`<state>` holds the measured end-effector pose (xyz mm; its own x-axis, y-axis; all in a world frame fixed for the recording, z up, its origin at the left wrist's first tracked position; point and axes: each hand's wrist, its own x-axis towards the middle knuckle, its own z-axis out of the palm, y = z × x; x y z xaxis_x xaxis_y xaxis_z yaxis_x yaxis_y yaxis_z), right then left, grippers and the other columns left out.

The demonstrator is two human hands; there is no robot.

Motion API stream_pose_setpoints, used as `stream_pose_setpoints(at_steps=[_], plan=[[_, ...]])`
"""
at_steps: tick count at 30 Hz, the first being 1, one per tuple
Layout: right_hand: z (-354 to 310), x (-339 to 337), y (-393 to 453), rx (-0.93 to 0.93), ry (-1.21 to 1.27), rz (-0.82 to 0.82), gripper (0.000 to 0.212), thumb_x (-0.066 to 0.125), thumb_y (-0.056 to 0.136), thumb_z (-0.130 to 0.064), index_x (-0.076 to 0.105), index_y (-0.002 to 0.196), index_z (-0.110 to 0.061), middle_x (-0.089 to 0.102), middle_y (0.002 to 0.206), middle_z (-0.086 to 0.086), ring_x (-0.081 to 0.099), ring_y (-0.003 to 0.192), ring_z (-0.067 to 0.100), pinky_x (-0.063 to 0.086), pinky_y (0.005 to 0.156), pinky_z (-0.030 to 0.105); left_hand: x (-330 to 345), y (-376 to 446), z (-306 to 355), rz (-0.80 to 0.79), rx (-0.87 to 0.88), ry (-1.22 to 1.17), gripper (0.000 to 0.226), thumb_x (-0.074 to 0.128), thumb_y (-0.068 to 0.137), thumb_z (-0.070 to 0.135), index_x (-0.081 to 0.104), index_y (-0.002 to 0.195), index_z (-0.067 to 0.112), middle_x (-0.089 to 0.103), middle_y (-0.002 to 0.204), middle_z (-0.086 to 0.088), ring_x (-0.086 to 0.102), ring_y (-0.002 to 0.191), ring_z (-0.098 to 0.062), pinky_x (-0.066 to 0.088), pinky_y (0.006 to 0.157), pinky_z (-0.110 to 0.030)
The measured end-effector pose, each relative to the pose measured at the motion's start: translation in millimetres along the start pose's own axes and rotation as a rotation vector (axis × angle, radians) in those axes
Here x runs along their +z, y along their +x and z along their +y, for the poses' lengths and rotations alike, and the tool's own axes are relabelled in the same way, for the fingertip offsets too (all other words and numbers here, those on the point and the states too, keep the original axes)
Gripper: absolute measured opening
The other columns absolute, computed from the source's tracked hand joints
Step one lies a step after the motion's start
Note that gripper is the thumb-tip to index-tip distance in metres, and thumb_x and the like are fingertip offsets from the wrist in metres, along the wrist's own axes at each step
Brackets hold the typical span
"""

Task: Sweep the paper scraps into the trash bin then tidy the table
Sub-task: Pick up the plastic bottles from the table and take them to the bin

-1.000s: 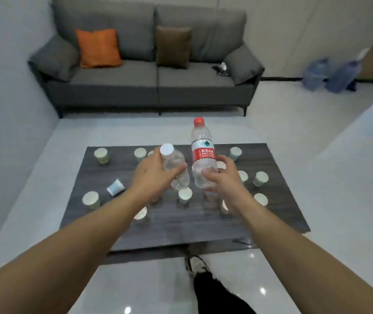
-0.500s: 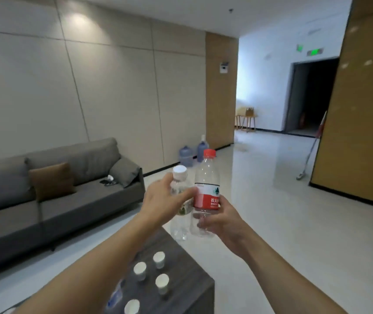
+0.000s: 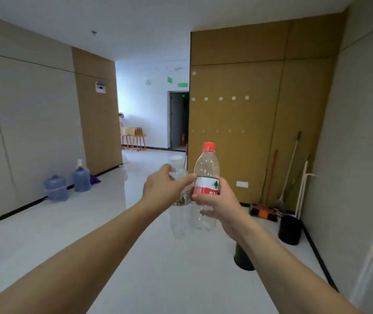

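Observation:
My left hand [image 3: 161, 189] grips a clear plastic bottle with a white cap [image 3: 179, 219], held upright in front of me. My right hand [image 3: 216, 200] grips a second clear bottle with a red cap and red label [image 3: 206, 168], upright and touching the first. Both bottles look empty. Two black bins stand on the floor to the right: one [image 3: 289, 230] by the wall, another [image 3: 243, 259] partly hidden behind my right forearm. The table and paper scraps are out of view.
Brooms and a mop [image 3: 291, 171] lean against the brown wall panel at right, with a dustpan [image 3: 263, 213] on the floor below. Two blue water jugs [image 3: 67, 186] stand by the left wall. The glossy white floor runs toward a corridor with wooden stools [image 3: 133, 137].
The view has swung right, away from the sofa and table, toward the corridor and the wall with the bins. Both hands keep holding the bottles together in front of me.

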<state>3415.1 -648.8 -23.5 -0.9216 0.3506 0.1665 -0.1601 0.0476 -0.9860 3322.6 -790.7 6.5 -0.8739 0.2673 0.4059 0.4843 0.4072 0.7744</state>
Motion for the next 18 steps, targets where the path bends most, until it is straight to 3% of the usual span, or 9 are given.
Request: stream_pose_setpoints(at_steps=[4,7,10,14,18], plan=[[5,-93,24,0.004,-0.011,0.121,0.067,0.083,0.076,-0.008,0.047,0.129,-0.027,0.068,0.114,0.006,0.067,0.106,0.026,0.055,0.091,0.050,99,39,36,-0.126,0.090,-0.084,0.048,0.065,0.056,0.078,0.055,0.086,0.041,0.063,0.084,0.018,0.062,0.081,-0.006,0.056,0.077,-0.038],[13,-150,53,-0.011,0.005,0.215,0.050,0.079,0.084,-0.031,0.056,0.127,-0.021,0.073,0.114,0.009,0.069,0.107,0.030,0.052,0.097,0.056,168,72,57,-0.186,0.172,-0.113,0.049,0.063,0.056,0.080,0.057,0.085,0.042,0.064,0.081,0.020,0.061,0.078,-0.002,0.051,0.066,-0.030],[16,-199,94,0.003,0.028,0.326,0.053,0.075,0.084,-0.048,0.061,0.125,-0.017,0.075,0.110,0.011,0.071,0.103,0.031,0.054,0.095,0.055,225,114,73,-0.244,0.236,-0.116,0.050,0.060,0.058,0.081,0.059,0.088,0.041,0.064,0.080,0.020,0.059,0.077,0.000,0.046,0.061,-0.028],[20,-264,164,-0.010,0.000,0.420,0.049,0.078,0.085,-0.032,0.061,0.124,-0.009,0.074,0.108,0.015,0.074,0.096,0.031,0.060,0.086,0.049,302,189,88,-0.341,0.266,-0.179,0.055,0.063,0.058,0.081,0.061,0.093,0.038,0.066,0.088,0.017,0.063,0.084,-0.006,0.055,0.077,-0.037],[25,-327,241,-0.040,-0.065,0.520,0.056,0.081,0.080,-0.017,0.051,0.127,-0.017,0.068,0.116,0.015,0.072,0.098,0.030,0.060,0.083,0.051,372,263,100,-0.407,0.272,-0.168,0.059,0.062,0.061,0.081,0.062,0.099,0.036,0.067,0.097,0.013,0.062,0.091,-0.011,0.054,0.083,-0.039]])
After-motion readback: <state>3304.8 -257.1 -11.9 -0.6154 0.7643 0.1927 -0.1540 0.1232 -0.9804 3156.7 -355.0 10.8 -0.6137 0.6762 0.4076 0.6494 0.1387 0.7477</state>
